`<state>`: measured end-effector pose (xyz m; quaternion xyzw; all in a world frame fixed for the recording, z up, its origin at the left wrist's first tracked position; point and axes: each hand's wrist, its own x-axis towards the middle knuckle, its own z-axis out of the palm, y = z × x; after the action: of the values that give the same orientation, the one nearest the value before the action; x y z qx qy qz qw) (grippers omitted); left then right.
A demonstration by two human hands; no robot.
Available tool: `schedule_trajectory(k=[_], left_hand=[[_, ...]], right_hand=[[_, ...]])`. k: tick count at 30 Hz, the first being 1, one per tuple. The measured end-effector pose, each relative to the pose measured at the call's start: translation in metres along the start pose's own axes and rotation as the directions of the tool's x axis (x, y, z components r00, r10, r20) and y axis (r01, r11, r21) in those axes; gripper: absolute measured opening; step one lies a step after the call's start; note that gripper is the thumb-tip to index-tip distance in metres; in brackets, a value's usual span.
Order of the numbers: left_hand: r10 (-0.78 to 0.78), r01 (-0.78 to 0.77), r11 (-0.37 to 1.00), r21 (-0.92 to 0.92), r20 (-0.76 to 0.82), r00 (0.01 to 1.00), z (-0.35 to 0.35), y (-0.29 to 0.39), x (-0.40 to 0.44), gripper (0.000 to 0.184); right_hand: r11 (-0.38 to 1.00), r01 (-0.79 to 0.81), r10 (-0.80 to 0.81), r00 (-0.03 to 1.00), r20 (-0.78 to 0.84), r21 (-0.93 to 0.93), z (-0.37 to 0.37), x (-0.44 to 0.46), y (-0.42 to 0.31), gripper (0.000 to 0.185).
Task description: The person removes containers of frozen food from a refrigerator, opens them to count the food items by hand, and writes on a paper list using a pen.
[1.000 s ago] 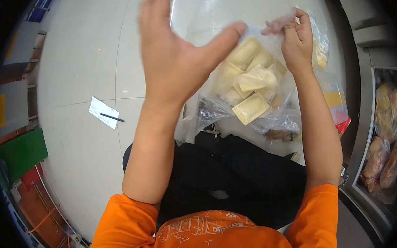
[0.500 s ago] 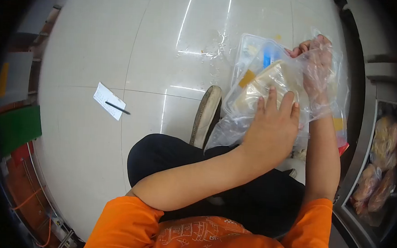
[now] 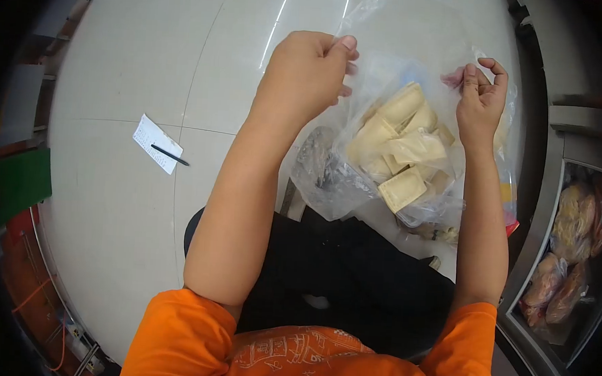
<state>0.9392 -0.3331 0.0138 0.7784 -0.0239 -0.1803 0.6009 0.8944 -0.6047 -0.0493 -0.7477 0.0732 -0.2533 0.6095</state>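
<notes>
A clear plastic bag (image 3: pixel 365 201) hangs upright in front of me, stretched between my hands. Inside it lie several pale-yellow, square, flat pieces (image 3: pixel 401 190), heaped loosely; I cannot tell their exact kind. My left hand (image 3: pixel 310 73) pinches the bag's upper left edge between thumb and curled fingers. On the other side, my right hand (image 3: pixel 482 105) grips the upper right edge, thumb against fingertips. A small pink thing (image 3: pixel 453 77) shows beside my right fingertips. The plastic blurs a blue patch behind the heap.
On the tiled floor (image 3: pixel 123 199) at left lies a written paper slip (image 3: pixel 155 139) with a black pen (image 3: pixel 170 155) across it. At right, an open chest or drawer holds several bagged food items (image 3: pixel 562 263). Shelves with a green panel (image 3: pixel 22 183) line the left.
My left hand has lifted off the bag and moved up and left, now gripping its edge. The bag has opened upward, and the yellow pieces lie in a loose heap.
</notes>
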Motion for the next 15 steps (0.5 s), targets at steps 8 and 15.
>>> schedule_trajectory(k=[8, 15], left_hand=[[0.159, -0.151, 0.983, 0.108, -0.070, 0.985, 0.014, -0.006, 0.007, 0.043], [0.153, -0.147, 0.985, 0.090, -0.057, 0.987, 0.015, -0.001, 0.003, 0.043]], right_hand=[[0.640, 0.686, -0.390, 0.679, 0.622, -0.347, 0.017, -0.018, -0.065, 0.024], [0.476, 0.762, -0.090, 0.538, 0.838, -0.438, 0.041, -0.020, -0.066, 0.008]])
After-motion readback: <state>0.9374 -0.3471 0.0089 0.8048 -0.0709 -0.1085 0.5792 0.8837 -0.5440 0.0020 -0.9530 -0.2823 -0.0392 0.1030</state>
